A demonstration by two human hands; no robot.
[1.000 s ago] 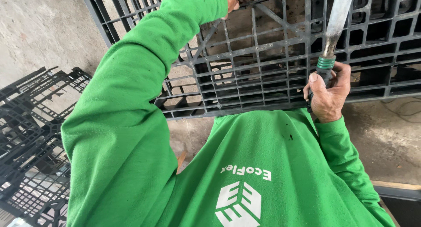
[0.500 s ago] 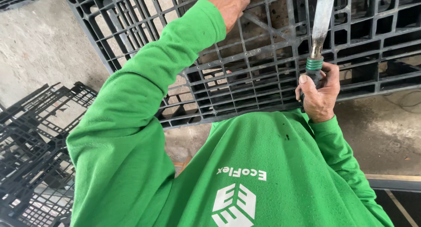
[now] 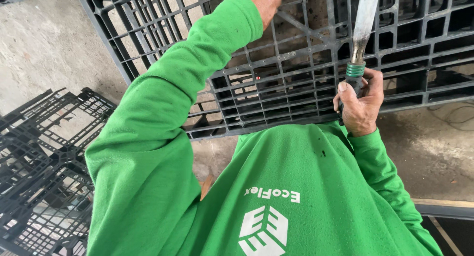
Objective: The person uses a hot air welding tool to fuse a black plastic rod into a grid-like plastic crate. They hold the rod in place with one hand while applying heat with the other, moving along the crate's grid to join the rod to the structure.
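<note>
Right hand point(image 3: 363, 100) is clenching its grip around the green-collared tool point(image 3: 363, 31), blade lying against the black plastic pallet point(image 3: 296, 73) ahead; left hand point(image 3: 261, 1) is bracing pallet, grip unclear—best keeping it steady, fingers clear.

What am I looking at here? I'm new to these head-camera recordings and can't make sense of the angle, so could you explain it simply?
The picture comes from a camera worn on a person's head, looking down over their own chest, so the green sweatshirt fills the bottom of the view. There is no machine, only two bare hands. The left hand reaches up along the long green sleeve and rests on a black plastic pallet, a grid of open cells that stands in front of the person. The right hand grips the handle of a tool with a green collar and a flat, worn metal blade pointing up against the pallet. More black pallets lie lower left on the concrete floor.
</note>
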